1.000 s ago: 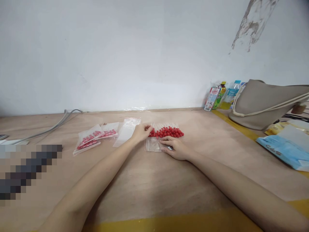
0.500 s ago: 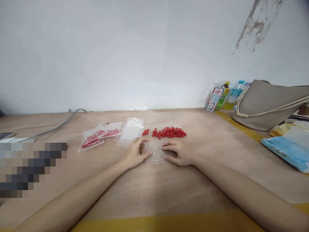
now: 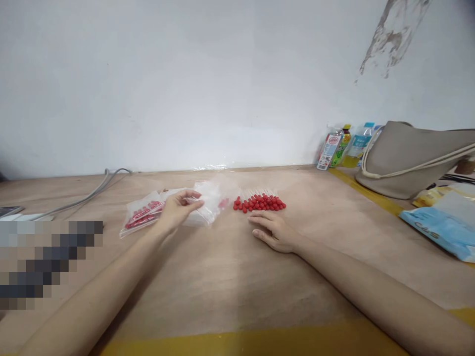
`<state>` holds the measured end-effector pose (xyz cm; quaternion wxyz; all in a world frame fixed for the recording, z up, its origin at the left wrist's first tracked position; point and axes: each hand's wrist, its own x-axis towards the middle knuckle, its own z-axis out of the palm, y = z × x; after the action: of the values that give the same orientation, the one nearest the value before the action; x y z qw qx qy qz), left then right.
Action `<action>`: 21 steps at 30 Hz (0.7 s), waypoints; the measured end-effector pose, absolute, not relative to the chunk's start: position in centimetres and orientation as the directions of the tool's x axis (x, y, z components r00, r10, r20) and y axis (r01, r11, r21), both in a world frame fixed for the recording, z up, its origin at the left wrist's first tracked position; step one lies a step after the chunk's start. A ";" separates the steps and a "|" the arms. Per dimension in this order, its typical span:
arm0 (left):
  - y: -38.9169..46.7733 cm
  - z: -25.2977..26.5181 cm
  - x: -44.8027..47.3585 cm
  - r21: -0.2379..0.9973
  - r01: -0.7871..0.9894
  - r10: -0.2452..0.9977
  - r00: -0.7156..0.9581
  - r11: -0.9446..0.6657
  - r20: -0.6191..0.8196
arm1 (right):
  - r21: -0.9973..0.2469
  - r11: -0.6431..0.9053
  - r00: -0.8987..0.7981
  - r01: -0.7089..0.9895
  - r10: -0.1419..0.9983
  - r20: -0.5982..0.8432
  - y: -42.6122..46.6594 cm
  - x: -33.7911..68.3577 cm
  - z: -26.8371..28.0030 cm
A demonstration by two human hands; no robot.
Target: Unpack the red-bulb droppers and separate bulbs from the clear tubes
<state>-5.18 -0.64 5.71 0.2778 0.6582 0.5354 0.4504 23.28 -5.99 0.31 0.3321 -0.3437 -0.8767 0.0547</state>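
Observation:
My left hand [image 3: 181, 208] is closed, thumb against fingers, on the edge of a clear zip bag [image 3: 211, 211], which is smeared by motion. That bag hangs over a stack of flat zip bags [image 3: 201, 186] and partly covers them. A pinkish blur at its right side is probably red-tipped sticks showing through the film. My right hand [image 3: 275, 231] rests on the table with its fingers apart and nothing in it. Just beyond its fingertips lies a row of clear sticks with round red tips [image 3: 261, 201]. Filled zip bags with red-tipped sticks [image 3: 143, 215] lie left of my left hand.
A grey cable [image 3: 91, 193] runs along the left. Bottles and a carton [image 3: 328, 151] stand at the back right, beside a taupe bag [image 3: 411, 158]. A light blue packet [image 3: 434, 232] lies at the right. Yellow tape [image 3: 237, 341] lines the front edge.
My left hand has moved left and slightly away from me, carrying the zip bag off the table spot between my hands. My right hand has let go of the bag and stayed nearly in place.

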 end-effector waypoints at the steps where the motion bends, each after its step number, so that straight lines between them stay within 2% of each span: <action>1: -0.1 5.5 -5.9 0.837 0.496 0.954 -0.053 -0.232 0.295 | -0.329 0.752 -0.535 0.572 0.645 0.546 -6.0 23.3 0.3; 3: 0.6 4.7 -7.1 0.745 0.651 0.953 -0.111 -0.145 0.282 | -0.337 0.748 -0.529 0.573 0.651 0.545 -5.9 23.2 0.1; 6: 0.8 3.2 -7.5 0.419 0.898 0.937 -0.022 -0.135 0.348 | -0.349 0.743 -0.526 0.571 0.657 0.539 -5.8 23.2 0.0; 8: 0.4 3.1 -7.2 0.213 0.966 0.910 0.046 -0.146 0.412 | -0.355 0.739 -0.533 0.572 0.664 0.524 -5.7 23.3 -0.1; 11: -0.2 4.2 -7.1 0.062 0.992 0.890 0.067 -0.106 0.451 | -0.360 0.733 -0.540 0.577 0.673 0.505 -5.6 23.3 -0.2; 17: 1.6 5.1 -10.9 0.006 0.992 0.854 -0.112 0.126 0.508 | -0.358 0.731 -0.547 0.581 0.676 0.493 -5.6 23.3 -0.3; 19: 2.7 4.3 -12.7 0.080 0.974 0.878 -0.224 0.210 0.422 | -0.362 0.734 -0.547 0.574 0.673 0.498 -5.6 23.3 -0.2; 21: 3.6 3.5 -14.1 0.168 0.965 0.911 -0.246 0.200 0.332 | -0.364 0.733 -0.544 0.575 0.675 0.498 -5.6 23.2 -0.2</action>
<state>-14.11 3.59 3.54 -0.0796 0.6088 0.7704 0.1716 23.25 -5.60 -0.23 0.3167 -0.3571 -0.8752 0.0787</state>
